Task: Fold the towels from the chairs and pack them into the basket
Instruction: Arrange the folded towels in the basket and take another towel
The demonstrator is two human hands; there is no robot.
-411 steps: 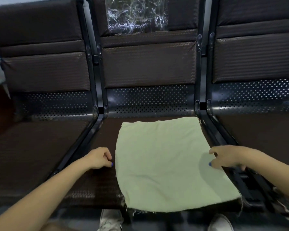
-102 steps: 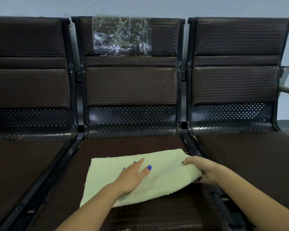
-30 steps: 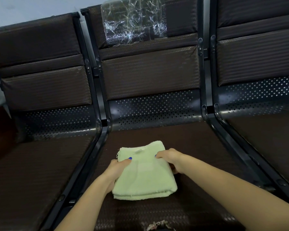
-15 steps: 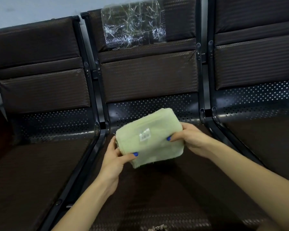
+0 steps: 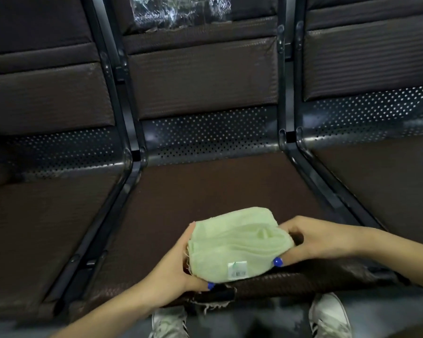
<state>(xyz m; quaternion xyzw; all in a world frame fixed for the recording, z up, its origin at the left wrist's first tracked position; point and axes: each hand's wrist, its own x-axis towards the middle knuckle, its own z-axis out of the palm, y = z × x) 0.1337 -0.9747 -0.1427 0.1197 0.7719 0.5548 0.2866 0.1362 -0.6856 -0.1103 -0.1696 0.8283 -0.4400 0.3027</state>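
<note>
The pale green folded cloth towel [image 5: 237, 242] is held above the front edge of the middle dark brown padded chair seat [image 5: 205, 191]. The left hand [image 5: 178, 267] grips the towel's left end, thumb underneath. The right hand [image 5: 310, 242] grips its right end, fingers curled around the fold. A small white label [image 5: 237, 270] faces the camera on the towel's near side. Crinkled clear plastic film [image 5: 178, 8] is on the backrest above the seat. Two white sneakers [image 5: 327, 318] stand on the floor below the seat's front edge.
</note>
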